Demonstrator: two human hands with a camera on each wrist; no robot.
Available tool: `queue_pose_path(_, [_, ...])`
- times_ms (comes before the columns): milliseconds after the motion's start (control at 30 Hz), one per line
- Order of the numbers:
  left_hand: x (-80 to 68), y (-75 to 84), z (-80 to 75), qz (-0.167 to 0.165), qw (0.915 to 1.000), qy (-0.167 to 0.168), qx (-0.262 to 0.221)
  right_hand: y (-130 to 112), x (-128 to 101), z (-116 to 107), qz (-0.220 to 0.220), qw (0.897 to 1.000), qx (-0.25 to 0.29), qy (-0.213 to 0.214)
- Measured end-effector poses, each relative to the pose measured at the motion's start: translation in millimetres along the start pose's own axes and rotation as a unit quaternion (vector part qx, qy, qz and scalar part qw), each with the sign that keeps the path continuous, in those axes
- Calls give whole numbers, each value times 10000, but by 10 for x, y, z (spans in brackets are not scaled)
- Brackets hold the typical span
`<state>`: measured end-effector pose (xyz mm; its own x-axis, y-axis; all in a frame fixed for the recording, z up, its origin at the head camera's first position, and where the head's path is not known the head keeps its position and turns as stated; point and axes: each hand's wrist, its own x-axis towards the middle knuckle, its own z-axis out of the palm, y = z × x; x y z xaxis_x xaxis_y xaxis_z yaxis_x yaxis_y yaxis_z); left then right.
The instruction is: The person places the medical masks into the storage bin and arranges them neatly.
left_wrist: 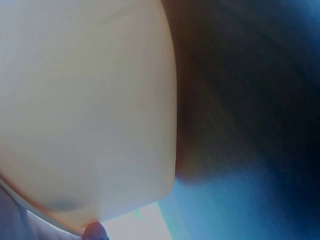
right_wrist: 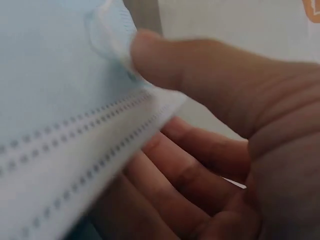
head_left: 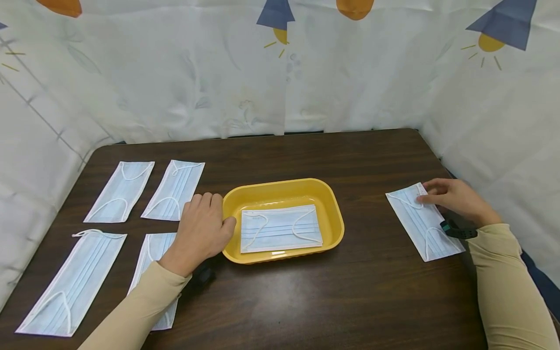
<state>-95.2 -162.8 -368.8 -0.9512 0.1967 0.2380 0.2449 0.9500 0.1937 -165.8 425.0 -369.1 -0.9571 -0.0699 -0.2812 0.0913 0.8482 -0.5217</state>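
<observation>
A yellow plastic tray (head_left: 288,188) sits mid-table with one light blue face mask (head_left: 276,231) lying flat in it, ear loops on top. My left hand (head_left: 202,236) grips the tray's left rim; the left wrist view is filled by the tray's pale-looking outer wall (left_wrist: 95,110), with a fingertip (left_wrist: 95,231) at its lower edge. At the table's right side, my right hand (head_left: 459,200) pinches another face mask (head_left: 422,226) near its upper edge. In the right wrist view the thumb (right_wrist: 165,57) lies over this mask (right_wrist: 55,70), fingers beneath it.
Several more masks lie on the left: two at the back, a mask (head_left: 120,192) and a mask (head_left: 177,187), and a mask (head_left: 76,282) nearer the front. Another mask (head_left: 164,243) is partly hidden under the left forearm. Patterned white curtain (head_left: 210,73) surrounds the brown table (head_left: 280,301).
</observation>
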Motion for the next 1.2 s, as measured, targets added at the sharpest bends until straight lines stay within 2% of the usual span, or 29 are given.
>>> queue_pose_path(267, [-7, 1, -8, -14, 10000, -6, 27, -21, -41, -26, 18, 9993, 129, -363])
queue_pose_path(633, [-3, 5, -10, 6, 10000, -26, 21, 3, -57, -25, -84, 9998, -151, -118])
queue_pose_path(867, [-2, 6, -5, 26, 10000, 12, 16, -17, -59, -23, -175, 9998, 56, -116])
queue_pose_path(1067, [0, 4, -6, 2, 10000, -10, -17, -34, -67, -27, -32, 9950, 793, -610])
queue_pose_path(1200, [2, 1, -2, 18, 10000, 35, -36, -33, -72, -29, -186, 9960, 618, -612])
